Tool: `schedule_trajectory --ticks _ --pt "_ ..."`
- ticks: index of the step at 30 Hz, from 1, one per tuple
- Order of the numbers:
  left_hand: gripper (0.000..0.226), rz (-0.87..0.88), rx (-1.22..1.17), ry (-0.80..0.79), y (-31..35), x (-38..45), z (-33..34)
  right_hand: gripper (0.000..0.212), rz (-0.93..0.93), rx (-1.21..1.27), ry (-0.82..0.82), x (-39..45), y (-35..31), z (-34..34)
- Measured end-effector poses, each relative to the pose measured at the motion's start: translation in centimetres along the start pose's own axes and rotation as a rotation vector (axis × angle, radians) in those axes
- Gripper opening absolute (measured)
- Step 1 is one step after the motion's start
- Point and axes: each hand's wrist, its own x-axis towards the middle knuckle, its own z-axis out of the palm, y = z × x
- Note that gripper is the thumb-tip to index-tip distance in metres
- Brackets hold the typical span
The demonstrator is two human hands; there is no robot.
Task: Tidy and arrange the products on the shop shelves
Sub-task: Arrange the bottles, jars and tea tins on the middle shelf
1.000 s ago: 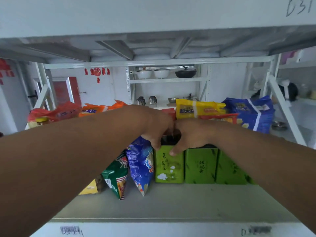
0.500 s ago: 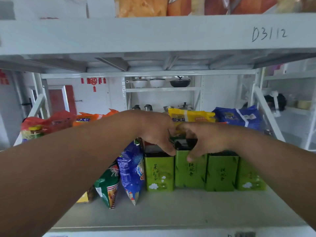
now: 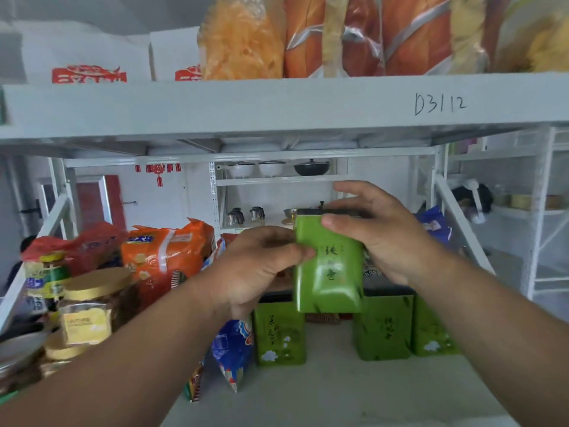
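- The green tin (image 3: 328, 266) is held up in the air, above a gap in the row of tins (image 3: 383, 328) on the shelf (image 3: 338, 392).
- It looks stiff, smooth, probably light; flat sides suit a grip.
- Right hand (image 3: 378, 232) clasps its top; left hand (image 3: 261, 266) pinches its left edge.

One head-worn wide-angle camera looks forward and slightly down into a pale grey metal shelf bay (image 3: 308, 389), close enough that both forearms fill the lower frame; the upper shelf's front beam (image 3: 277, 103) crosses overhead; farther white racks (image 3: 277, 180) show behind.
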Motion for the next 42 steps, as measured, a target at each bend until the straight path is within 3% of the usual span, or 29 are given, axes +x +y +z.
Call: schedule_trajectory --ticks 3,7,11,14,18,22,24,26,29,31,33,35,38,42 --pt "0.037 0.025 -0.164 0.085 -0.9 -2.2 0.1 0.073 0.003 0.055 0.131 -3.9 1.5 1.8" --pt "0.046 0.050 -0.389 0.129 -4.5 -5.1 0.6 0.066 -0.034 0.256 0.042 -9.3 4.3 5.0" --pt "0.075 0.075 -0.579 0.011 -8.9 -7.1 0.2 0.061 -0.003 0.448 0.060 -11.1 7.5 7.2" --pt "0.072 0.061 -0.612 0.025 -10.0 -8.4 -0.1 0.057 0.029 0.359 0.065 -12.2 7.6 9.0" --pt "0.039 0.130 -0.480 0.179 -10.3 -10.2 0.4 0.063 0.010 0.086 0.191 -13.6 7.2 10.3" --pt "0.047 0.188 -0.221 0.179 -10.6 -12.3 0.7 0.061 0.038 0.053 0.016 -15.1 5.9 11.4" --pt "0.047 0.217 -0.097 0.182 -11.0 -13.1 0.0 0.052 0.072 0.105 0.018 -14.8 5.9 10.7" --pt "0.045 0.251 0.016 0.228 -11.2 -13.7 -1.2 0.059 0.199 0.324 -0.062 -14.4 6.2 9.4" --pt "0.078 0.214 -0.019 0.210 -11.1 -14.4 -2.5 0.075 0.276 0.547 -0.228 -14.4 6.6 8.7" --pt "0.094 0.179 -0.105 0.148 -10.7 -14.6 -2.4 0.074 0.265 0.400 -0.271 -14.8 6.7 8.7" --pt "0.098 0.225 -0.056 0.185 -10.4 -14.9 -2.3 0.066 0.190 0.137 -0.249 -15.2 6.4 8.7" --pt "0.099 0.292 0.051 0.256 -10.2 -15.1 -2.4 0.080 0.134 0.048 -0.221 -15.0 5.7 8.7" --pt "0.093 0.347 0.084 0.242 -9.8 -15.3 -2.4 0.085 0.072 0.026 -0.247 -14.6 5.0 8.5" --pt "0.082 0.385 0.007 0.311 -9.5 -15.2 -2.4 0.071 -0.032 0.150 -0.021 -14.4 4.9 7.6"
